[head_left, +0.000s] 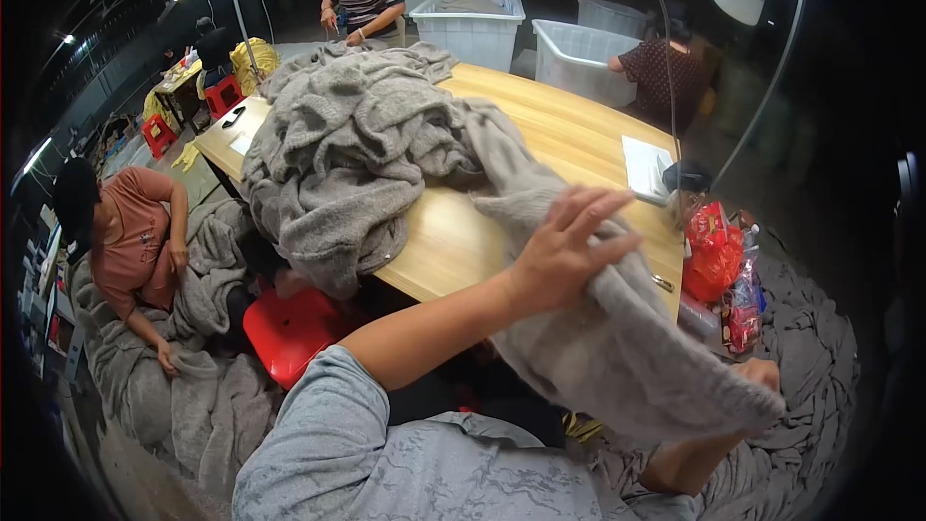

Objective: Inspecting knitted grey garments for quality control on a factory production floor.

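A long grey fleecy fabric runs from the wooden table across my lap toward the right. My left hand lies over its upper edge with the fingers stretched out and apart. At the far right end, my right hand is closed on the fabric's edge; most of its fingers are hidden behind the cloth. The same grey material seems to continue into a big crumpled heap on the table's left half.
The wooden table bears a white paper pad and a small metal object. Red stool stands left; a red bag and piled grey fabric lie right. Co-workers sit left and stand behind, near white bins.
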Tool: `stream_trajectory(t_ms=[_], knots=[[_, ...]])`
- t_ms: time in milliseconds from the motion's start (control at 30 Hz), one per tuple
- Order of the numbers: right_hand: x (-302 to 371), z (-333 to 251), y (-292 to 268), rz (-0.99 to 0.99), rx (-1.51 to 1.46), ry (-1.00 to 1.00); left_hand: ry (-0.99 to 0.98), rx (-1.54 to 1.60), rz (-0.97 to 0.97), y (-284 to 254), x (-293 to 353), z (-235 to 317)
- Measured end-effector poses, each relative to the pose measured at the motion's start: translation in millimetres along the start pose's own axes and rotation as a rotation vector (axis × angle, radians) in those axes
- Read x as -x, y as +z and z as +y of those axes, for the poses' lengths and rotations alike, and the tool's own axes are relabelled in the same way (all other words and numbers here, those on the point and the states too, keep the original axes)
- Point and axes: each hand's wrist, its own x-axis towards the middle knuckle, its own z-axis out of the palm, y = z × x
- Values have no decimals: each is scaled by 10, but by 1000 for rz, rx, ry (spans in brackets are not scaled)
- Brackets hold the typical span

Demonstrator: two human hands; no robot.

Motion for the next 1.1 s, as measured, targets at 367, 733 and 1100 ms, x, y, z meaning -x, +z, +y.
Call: stream_trajectory(t_ms=[367, 733, 1100], knots=[[-755, 824, 748, 469, 1355, 467, -233, 373, -203, -355, -79, 550], [-788, -202, 373, 774, 845, -92, -612, 358, -308, -250, 812, -183], [-955, -1232, -256, 1115, 1611, -201, -122, 431, -267, -319, -233, 175]])
